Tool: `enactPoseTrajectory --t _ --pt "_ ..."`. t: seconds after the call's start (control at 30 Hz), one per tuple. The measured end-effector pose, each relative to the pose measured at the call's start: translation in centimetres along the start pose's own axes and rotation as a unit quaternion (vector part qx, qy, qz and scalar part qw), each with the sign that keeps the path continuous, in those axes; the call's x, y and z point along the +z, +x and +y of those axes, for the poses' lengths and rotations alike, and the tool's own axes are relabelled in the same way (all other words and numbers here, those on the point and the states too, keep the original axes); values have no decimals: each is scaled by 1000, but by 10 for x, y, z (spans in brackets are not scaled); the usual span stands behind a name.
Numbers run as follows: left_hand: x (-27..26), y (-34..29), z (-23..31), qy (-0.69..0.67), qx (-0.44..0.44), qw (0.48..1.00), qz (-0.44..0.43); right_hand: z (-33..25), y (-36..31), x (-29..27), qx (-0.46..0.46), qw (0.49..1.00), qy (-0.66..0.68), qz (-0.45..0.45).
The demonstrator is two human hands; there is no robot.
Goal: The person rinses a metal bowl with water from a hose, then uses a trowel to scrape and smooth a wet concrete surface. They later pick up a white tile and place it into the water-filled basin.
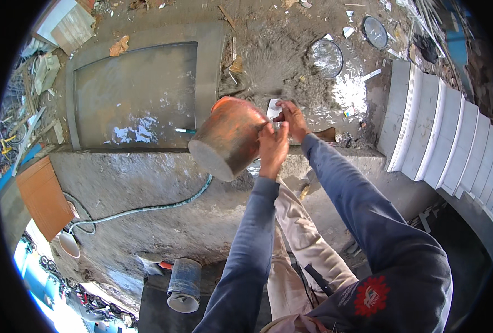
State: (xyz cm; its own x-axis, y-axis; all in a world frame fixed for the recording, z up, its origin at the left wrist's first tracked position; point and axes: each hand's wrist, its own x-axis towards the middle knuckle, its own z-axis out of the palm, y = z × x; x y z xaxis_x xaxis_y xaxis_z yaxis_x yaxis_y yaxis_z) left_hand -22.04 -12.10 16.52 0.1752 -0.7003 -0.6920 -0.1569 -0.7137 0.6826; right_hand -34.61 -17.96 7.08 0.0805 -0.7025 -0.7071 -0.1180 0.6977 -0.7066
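Observation:
A cement-stained orange bucket (229, 139) tilts over the ledge, its base toward the lower left and its orange rim facing up and away. My left hand (273, 149) lies against the bucket's right side with its fingers bent at the edge; how firmly it grips does not show. Just beyond it, my right hand (292, 119) has its fingertips on a small white piece (274, 109) beside the bucket's rim. What that piece is, I cannot make out. The inside of the bucket is hidden.
Left of the bucket is a wet, framed concrete basin (135, 94). A green hose (146, 209) runs along the ledge. A blue bucket (184, 283) stands below, near a cardboard sheet (45, 197). White-edged slabs (429, 122) line the right. Round clear discs (327, 57) lie on muddy ground.

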Motion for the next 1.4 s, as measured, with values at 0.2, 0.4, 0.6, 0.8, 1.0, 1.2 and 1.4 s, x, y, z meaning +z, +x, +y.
enactPoseTrajectory --t 0.2,0.4,0.6,0.8,1.0,1.2,1.4 --pt "-92 -56 -70 -330 -64 930 149 -21 -26 29 -65 994 -87 -26" --pt "-165 -91 -131 -536 -171 802 200 -85 -53 42 -32 984 -128 -121" --pt "-159 -107 -150 -619 -156 754 153 -142 -94 51 -18 956 -218 -196" --pt "-153 -132 -150 -577 -111 765 261 -123 -137 100 -147 910 -287 -260" --pt "-222 -110 -156 -410 -56 837 358 -74 -109 192 -172 922 -234 -255" --pt "-329 40 -201 -108 74 916 379 1 47 298 12 973 -102 -208" --pt "-315 180 -246 37 116 964 238 62 144 346 38 975 -131 -176"
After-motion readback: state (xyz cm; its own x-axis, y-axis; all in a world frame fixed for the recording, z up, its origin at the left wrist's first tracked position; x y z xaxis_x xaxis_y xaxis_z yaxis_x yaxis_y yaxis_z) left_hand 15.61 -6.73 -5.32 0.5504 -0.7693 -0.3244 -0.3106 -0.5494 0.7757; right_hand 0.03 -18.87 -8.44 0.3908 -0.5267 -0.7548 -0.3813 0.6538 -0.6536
